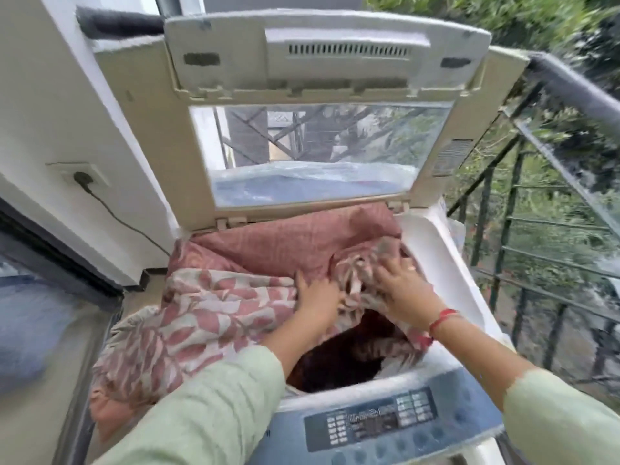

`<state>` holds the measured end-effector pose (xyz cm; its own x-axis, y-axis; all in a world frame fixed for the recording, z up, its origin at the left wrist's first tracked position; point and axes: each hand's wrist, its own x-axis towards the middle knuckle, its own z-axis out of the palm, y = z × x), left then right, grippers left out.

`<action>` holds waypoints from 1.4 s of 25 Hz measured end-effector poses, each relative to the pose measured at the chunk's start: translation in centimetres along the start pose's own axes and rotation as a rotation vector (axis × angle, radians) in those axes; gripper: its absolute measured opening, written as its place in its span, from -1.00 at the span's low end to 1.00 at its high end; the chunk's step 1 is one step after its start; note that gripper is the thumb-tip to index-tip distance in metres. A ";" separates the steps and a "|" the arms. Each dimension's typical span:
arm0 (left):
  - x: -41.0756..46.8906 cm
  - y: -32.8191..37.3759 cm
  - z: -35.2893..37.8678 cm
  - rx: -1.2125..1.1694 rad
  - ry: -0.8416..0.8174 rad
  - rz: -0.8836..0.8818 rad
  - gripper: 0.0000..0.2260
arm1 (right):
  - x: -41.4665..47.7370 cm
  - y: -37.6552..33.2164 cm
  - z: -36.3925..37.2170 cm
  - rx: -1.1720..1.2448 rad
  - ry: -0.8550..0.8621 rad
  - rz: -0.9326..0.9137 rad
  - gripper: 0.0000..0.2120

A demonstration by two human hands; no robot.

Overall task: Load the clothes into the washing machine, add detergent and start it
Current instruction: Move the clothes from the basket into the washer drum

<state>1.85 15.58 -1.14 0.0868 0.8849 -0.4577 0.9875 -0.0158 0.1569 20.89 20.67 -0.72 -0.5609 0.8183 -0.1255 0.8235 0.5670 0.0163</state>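
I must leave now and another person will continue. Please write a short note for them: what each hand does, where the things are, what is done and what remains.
Left hand: pressing on the pink patterned sheet.
Right hand: gripping a bunched part of the same sheet near the tub's right side.
Washing machine: lid open. The sheet is only partly in; much of it hangs over the left edge. Something dark lies lower in the tub.
Done: loading has begun.
Left: push the sheet fully in, add detergent (none in view), close the lid, start at the control panel.
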 end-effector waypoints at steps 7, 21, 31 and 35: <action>-8.0 -9.0 -1.1 -0.294 0.411 0.136 -0.56 | 4.8 -10.4 1.2 0.192 -0.457 0.002 -0.73; -10.2 -32.0 15.3 -0.699 0.049 -0.198 0.15 | 12.4 -38.0 -4.3 -0.325 -0.367 -0.164 -0.56; -13.5 -26.4 4.4 -0.590 1.045 -0.223 -0.58 | 4.4 -24.9 -6.9 0.339 0.437 -0.362 -0.80; -11.9 -14.8 -2.2 -0.205 1.168 0.034 -0.63 | 0.4 -12.8 -9.1 0.299 0.640 -0.131 -0.77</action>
<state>-14.12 6.36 3.89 -0.1655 0.7757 0.6090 0.9383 -0.0664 0.3394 9.35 14.57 8.09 -0.5205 0.6923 0.4997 0.6827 0.6890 -0.2434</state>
